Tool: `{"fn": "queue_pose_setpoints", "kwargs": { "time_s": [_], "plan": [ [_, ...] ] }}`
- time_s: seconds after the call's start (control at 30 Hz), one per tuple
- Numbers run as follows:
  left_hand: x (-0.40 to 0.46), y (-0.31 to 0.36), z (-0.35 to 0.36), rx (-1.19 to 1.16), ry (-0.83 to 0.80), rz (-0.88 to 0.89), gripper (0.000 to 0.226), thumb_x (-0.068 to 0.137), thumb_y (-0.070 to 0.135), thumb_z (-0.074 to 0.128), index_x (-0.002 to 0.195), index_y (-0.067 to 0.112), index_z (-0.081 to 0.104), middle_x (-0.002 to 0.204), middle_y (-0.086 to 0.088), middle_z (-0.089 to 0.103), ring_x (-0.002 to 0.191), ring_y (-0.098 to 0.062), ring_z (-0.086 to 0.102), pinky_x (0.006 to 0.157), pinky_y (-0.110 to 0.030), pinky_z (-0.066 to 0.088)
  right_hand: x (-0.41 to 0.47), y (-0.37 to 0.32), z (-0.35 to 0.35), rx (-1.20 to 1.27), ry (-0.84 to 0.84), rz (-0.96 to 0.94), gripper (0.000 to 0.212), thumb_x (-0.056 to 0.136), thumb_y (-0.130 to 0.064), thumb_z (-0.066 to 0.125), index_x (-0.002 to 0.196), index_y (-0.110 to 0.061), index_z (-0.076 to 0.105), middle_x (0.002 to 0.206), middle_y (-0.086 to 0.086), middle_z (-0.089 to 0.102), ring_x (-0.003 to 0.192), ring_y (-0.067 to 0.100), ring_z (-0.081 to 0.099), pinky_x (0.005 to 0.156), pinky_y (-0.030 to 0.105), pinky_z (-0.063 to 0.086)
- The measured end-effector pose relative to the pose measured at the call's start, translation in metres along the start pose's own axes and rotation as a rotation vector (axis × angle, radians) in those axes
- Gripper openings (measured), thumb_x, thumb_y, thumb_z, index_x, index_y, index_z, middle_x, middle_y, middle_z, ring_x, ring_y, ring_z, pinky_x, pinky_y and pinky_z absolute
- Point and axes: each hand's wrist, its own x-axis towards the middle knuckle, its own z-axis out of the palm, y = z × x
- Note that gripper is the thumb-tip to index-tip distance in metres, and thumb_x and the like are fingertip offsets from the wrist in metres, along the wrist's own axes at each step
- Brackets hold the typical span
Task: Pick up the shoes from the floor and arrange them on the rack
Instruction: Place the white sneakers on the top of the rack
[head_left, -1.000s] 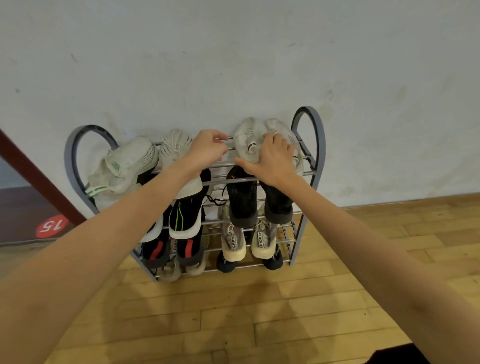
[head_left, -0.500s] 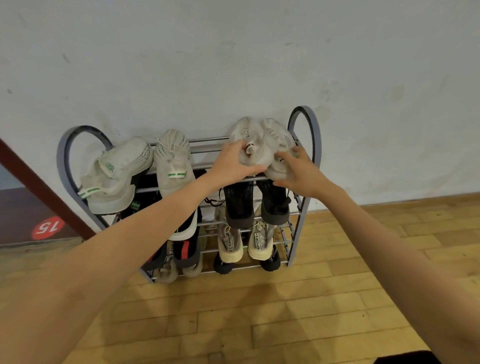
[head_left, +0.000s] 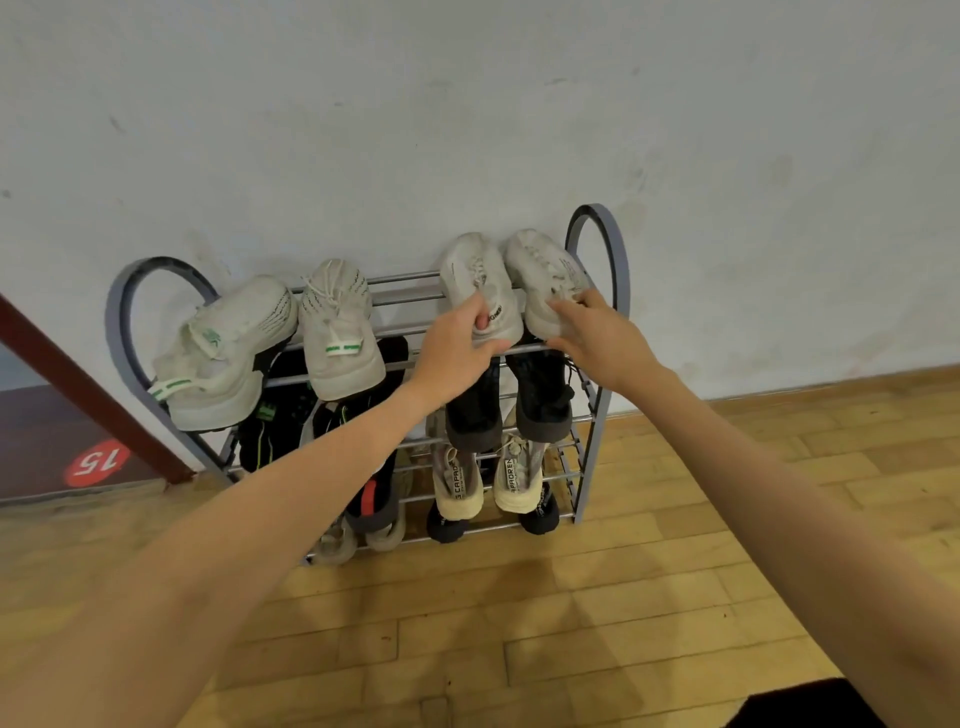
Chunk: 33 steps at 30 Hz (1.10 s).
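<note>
While both arms reach forward, the left hand (head_left: 457, 345) grasps the heel of a white shoe (head_left: 480, 283) on the top tier of the rack (head_left: 605, 322), fingers curled over its collar and thumb beneath. The right hand (head_left: 597, 340) closes on the heel of the second white shoe (head_left: 543, 275) just beside it, at the tier's right end. Both shoes lie toes toward the wall (head_left: 467, 104), touching each other. At the tier's left end rest two pale shoes with green stripes (head_left: 332, 332), one tilted against the rack's curved side. Lower tiers hold black shoes (head_left: 537, 389) and beige sneakers (head_left: 514, 473), heels outward. The rack stands on the wooden floor (head_left: 519, 623).
</note>
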Motion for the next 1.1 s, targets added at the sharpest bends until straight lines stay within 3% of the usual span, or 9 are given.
{"fn": "queue_pose_setpoints", "kwargs": {
  "time_s": [0.3, 0.4, 0.47, 0.53, 0.6, 0.77, 0.97, 1.03, 1.1],
  "plan": [
    [0.005, 0.001, 0.001, 0.018, -0.036, -0.015, 0.038, 0.079, 0.026, 0.077, 0.09, 0.009, 0.045, 0.071, 0.005, 0.042, 0.062, -0.012, 0.038, 0.057, -0.026, 0.033, -0.001, -0.007, 0.005, 0.006, -0.004, 0.053, 0.049, 0.091, -0.023, 0.06, 0.137, -0.016, 0.044, 0.132, 0.018, 0.044, 0.115, 0.039, 0.05, 0.092, 0.047, 0.048],
    [0.005, 0.004, -0.008, 0.038, -0.13, -0.007, 0.035, 0.08, 0.024, 0.074, 0.095, 0.01, 0.046, 0.078, 0.006, 0.045, 0.072, -0.016, 0.043, 0.058, -0.026, 0.032, -0.002, -0.017, 0.01, -0.042, -0.039, 0.128, 0.06, 0.088, -0.018, 0.059, 0.143, -0.017, 0.035, 0.144, 0.022, 0.031, 0.132, 0.046, 0.032, 0.106, 0.051, 0.033],
    [0.002, 0.005, -0.022, 0.087, -0.169, 0.008, 0.031, 0.082, 0.022, 0.071, 0.103, 0.011, 0.05, 0.097, 0.004, 0.049, 0.086, -0.015, 0.048, 0.065, -0.022, 0.034, -0.006, -0.03, 0.011, -0.074, 0.016, 0.141, 0.065, 0.085, -0.013, 0.059, 0.144, -0.014, 0.032, 0.149, 0.026, 0.022, 0.14, 0.048, 0.018, 0.113, 0.053, 0.021],
    [-0.009, 0.007, -0.044, 0.136, -0.096, 0.045, 0.03, 0.085, 0.017, 0.066, 0.111, 0.011, 0.053, 0.115, 0.0, 0.049, 0.096, -0.009, 0.048, 0.072, -0.015, 0.034, -0.011, -0.046, 0.012, -0.057, 0.155, 0.073, 0.061, 0.083, -0.009, 0.058, 0.14, -0.008, 0.037, 0.145, 0.028, 0.028, 0.137, 0.047, 0.024, 0.113, 0.054, 0.025],
    [-0.026, 0.002, -0.07, 0.159, 0.07, 0.085, 0.025, 0.086, 0.012, 0.062, 0.11, 0.009, 0.055, 0.118, -0.002, 0.051, 0.1, -0.008, 0.049, 0.08, -0.016, 0.036, -0.016, -0.066, 0.014, 0.062, 0.246, -0.015, 0.053, 0.083, -0.006, 0.058, 0.134, -0.003, 0.044, 0.138, 0.028, 0.037, 0.13, 0.045, 0.035, 0.106, 0.052, 0.035],
    [-0.071, -0.047, -0.141, 0.256, 0.412, -0.095, 0.026, 0.085, 0.015, 0.061, 0.108, 0.007, 0.057, 0.112, -0.009, 0.056, 0.104, -0.021, 0.053, 0.086, -0.022, 0.037, -0.017, -0.131, 0.036, 0.202, 0.218, -0.199, 0.049, 0.086, -0.007, 0.059, 0.133, -0.002, 0.046, 0.134, 0.021, 0.042, 0.123, 0.036, 0.045, 0.101, 0.045, 0.044],
    [-0.11, -0.105, -0.19, 0.519, 0.193, -0.469, 0.073, 0.069, 0.049, 0.077, 0.124, 0.008, 0.051, 0.13, -0.017, 0.047, 0.122, -0.036, 0.045, 0.096, -0.045, 0.041, 0.002, -0.208, 0.066, 0.221, -0.01, -0.235, 0.085, 0.084, -0.044, 0.067, 0.152, -0.024, 0.019, 0.153, 0.029, 0.013, 0.136, 0.047, 0.03, 0.106, 0.053, 0.039],
    [-0.12, -0.119, -0.189, 0.548, 0.108, -0.489, 0.073, 0.066, 0.049, 0.08, 0.122, 0.012, 0.052, 0.132, -0.017, 0.043, 0.124, -0.037, 0.042, 0.096, -0.047, 0.041, 0.01, -0.216, 0.072, 0.135, -0.07, -0.195, 0.085, 0.082, -0.047, 0.068, 0.15, -0.025, 0.022, 0.154, 0.028, 0.01, 0.139, 0.046, 0.026, 0.109, 0.051, 0.033],
    [-0.126, -0.134, -0.194, 0.418, 0.063, -0.473, 0.071, 0.066, 0.045, 0.083, 0.122, 0.015, 0.052, 0.132, -0.017, 0.043, 0.12, -0.035, 0.044, 0.091, -0.042, 0.043, 0.018, -0.225, 0.076, 0.081, -0.096, -0.149, 0.076, 0.08, -0.043, 0.071, 0.142, -0.02, 0.034, 0.154, 0.025, 0.014, 0.138, 0.044, 0.025, 0.11, 0.048, 0.03]
  ]
}}
